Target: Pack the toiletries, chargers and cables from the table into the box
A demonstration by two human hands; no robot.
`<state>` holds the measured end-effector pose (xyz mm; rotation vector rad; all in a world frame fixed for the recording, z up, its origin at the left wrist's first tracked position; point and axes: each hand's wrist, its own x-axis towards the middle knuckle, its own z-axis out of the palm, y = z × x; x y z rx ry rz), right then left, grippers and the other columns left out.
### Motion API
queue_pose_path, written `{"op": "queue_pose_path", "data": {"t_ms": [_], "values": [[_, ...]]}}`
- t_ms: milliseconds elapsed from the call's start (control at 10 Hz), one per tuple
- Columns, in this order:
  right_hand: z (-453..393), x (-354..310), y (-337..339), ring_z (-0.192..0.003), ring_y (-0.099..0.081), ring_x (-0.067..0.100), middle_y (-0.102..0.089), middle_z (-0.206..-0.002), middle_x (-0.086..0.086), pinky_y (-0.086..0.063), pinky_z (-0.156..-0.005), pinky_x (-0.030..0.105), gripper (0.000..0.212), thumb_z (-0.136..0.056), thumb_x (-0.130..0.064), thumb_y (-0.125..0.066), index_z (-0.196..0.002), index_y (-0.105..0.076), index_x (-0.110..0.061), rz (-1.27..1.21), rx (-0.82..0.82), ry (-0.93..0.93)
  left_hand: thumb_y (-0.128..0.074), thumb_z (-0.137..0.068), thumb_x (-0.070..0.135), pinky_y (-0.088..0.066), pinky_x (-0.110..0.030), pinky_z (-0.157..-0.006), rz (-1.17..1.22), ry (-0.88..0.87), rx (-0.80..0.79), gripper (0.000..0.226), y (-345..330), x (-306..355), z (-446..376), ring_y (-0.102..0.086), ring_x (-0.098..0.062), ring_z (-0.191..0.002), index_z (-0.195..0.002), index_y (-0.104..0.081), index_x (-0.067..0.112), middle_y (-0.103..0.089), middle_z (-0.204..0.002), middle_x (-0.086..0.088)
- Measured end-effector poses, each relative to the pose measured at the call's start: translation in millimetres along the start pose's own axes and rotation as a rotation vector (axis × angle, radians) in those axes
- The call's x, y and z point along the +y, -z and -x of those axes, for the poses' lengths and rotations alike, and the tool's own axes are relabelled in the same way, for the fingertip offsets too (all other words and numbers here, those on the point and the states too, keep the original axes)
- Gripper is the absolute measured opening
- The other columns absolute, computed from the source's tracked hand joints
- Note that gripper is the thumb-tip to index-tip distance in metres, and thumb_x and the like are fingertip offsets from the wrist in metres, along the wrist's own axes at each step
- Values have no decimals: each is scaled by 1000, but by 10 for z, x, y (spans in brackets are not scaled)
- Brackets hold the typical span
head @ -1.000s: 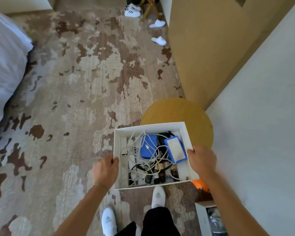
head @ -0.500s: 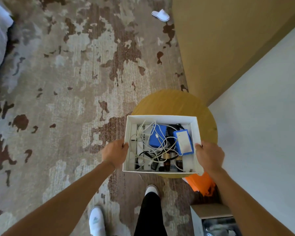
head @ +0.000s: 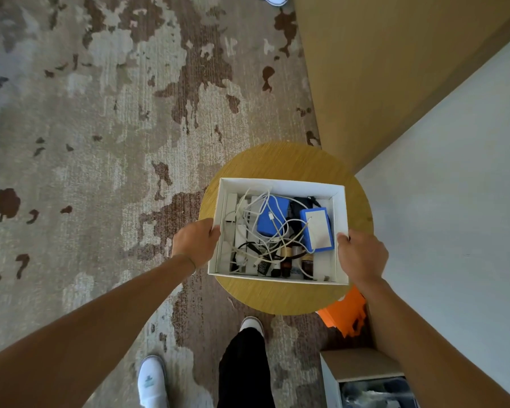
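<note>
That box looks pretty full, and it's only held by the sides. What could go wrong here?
The white box has no lid, so tilting it could spill the loose white cables or the blue chargers. The left hand and right hand grip only its thin side walls, which might flex or slip. The round table is barely wider than the box, so an off-centre placement could tip it.

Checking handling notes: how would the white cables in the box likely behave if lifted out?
The white cables look floppy, lying in loose loops. They cross the blue chargers and dark bottles, so lifting one would probably snag or drag neighbours.
</note>
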<state>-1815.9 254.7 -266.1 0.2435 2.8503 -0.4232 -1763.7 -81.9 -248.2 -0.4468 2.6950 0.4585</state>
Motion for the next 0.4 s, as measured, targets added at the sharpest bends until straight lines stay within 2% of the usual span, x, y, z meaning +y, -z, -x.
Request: {"op": "queue_pose_path", "data": {"t_ms": [100, 200, 300, 400], "values": [[-38, 7, -42, -40, -31, 12, -36, -44, -3, -23, -48, 22, 54, -97, -24, -57, -49, -33, -19, 13, 5, 6, -40, -103, 32, -29, -26, -46, 2, 0, 12, 42, -56, -18, -55, -43, -19, -50, -64, -39, 16, -46, -55, -1], [-27, 43, -79, -41, -32, 11, -36, -45, -4, -23, -49, 22, 53, -97, -25, -57, -50, -34, -20, 15, 3, 23, -40, -101, 34, -30, -26, -47, -25, -9, -31, 40, -41, -22, -77, -50, -23, -54, -65, -40, 17, -47, -57, -1], [-22, 22, 22, -45, -37, 11, -41, -51, -3, -25, -49, 23, 46, -99, -27, -52, -55, -39, -18, 128, -63, 41, -33, -100, 47, -45, -30, -58, -149, -3, -156, 40, 104, -4, -58, -62, -24, -70, -86, -55, 16, -62, -74, -2], [77, -81, 316, -50, -44, 11, -49, -59, -1, -29, -49, 23, 38, -99, -27, -49, -62, -48, -18, 250, -174, -8, -29, -96, 63, -54, -34, -76, -303, -7, -302, 57, 289, -15, 77, -66, -21, -83, -103, -64, 18, -71, -92, -1]]}}
